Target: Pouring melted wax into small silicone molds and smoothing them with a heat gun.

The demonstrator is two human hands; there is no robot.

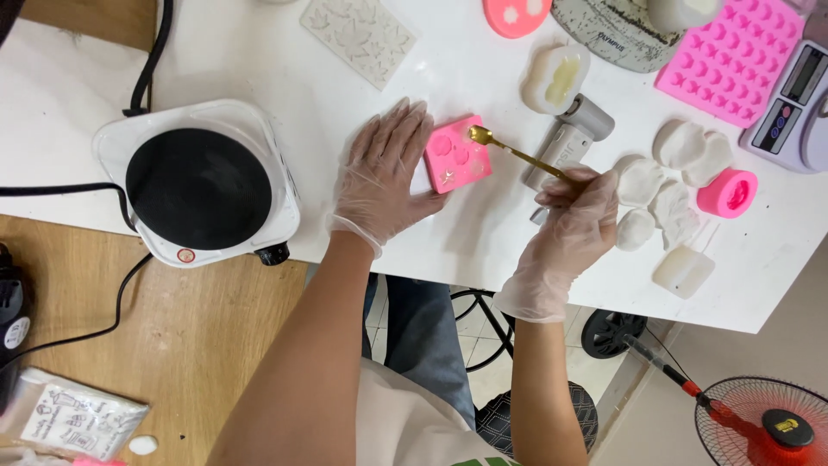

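My left hand [384, 177] lies flat and open, steadying the small pink silicone mould [456, 155] on the white table [259, 52]. My right hand [576, 216] pinches a gold spoon [513, 153] over its cavities, which look mostly unfilled.

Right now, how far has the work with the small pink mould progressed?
Done: cast white pieces lie on the table. In hand: the left hand steadies the small pink mould; the right hand holds a gold spoon over it. Left: its cavities look unfilled.
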